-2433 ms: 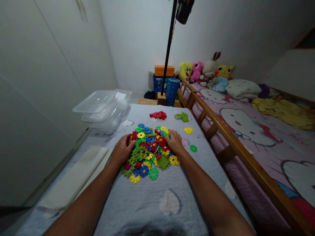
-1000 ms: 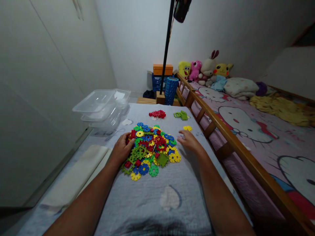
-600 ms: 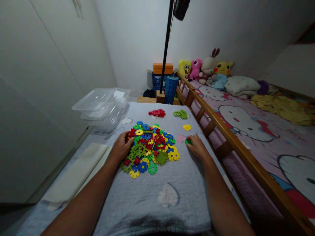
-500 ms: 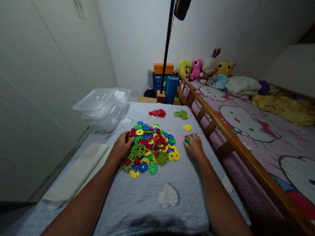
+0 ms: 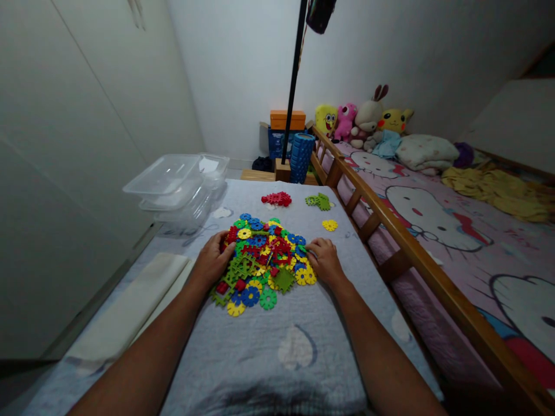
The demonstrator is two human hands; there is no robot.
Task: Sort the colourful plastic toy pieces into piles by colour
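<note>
A: Your right hand is back at the right edge of the pile of plastic pieces. A second ago it was out to the right of the pile, over the loose green piece.

B: Confirmed. That green piece no longer lies on the quilted worktop right of the pile. Half a second ago your fingers were closed on it.

A: Is it still in the hand?

B: Can't tell. Your right hand is knuckles-up with the fingers curled in, tips touching the pile's edge. There's a bit of green at the fingertips, but it could be the stray or a pile piece.

A: Left hand?

B: It hasn't moved. It lies loosely spread on the left edge of the pile, palm down on the pieces and gripping nothing.

A: So one stray fewer to the right of the pile. Judging by where the hand ended up, it was brought in.

B: Agreed. Still apart from the pile: the single yellow piece just beyond its far right corner, with the red cluster and the green cluster farther beyond.

A: Clear tubs?

B: Stacked beyond the pile to its left, with nothing touching them.
</note>
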